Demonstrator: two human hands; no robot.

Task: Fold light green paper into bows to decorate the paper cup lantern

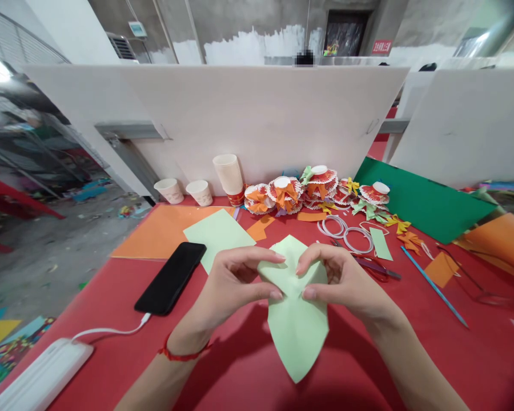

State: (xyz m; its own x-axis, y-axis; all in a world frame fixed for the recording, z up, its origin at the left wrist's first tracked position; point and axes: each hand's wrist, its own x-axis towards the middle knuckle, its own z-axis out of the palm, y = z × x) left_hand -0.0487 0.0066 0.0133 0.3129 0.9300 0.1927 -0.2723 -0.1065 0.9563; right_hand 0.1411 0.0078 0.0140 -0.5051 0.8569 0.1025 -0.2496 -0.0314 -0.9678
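Seen from the head camera, the left hand (229,279) and right hand (342,279) each pinch the folded pale green paper (297,325) between thumb and forefinger, holding it over the red table (411,354) with its pointed end towards the person. A black phone (171,278) cabled to a white power bank (43,374) lies just left of the hands, with an orange sheet (163,231) behind it. White rings (346,234) and a blue stick (432,285) lie to the right, and paper ornaments (286,194) and paper cups (199,192) line a white partition (261,114) below a concrete wall.

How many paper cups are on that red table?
3, along the back board: left cup, middle cup, and tall cup to their right, perhaps a stack hiding more.
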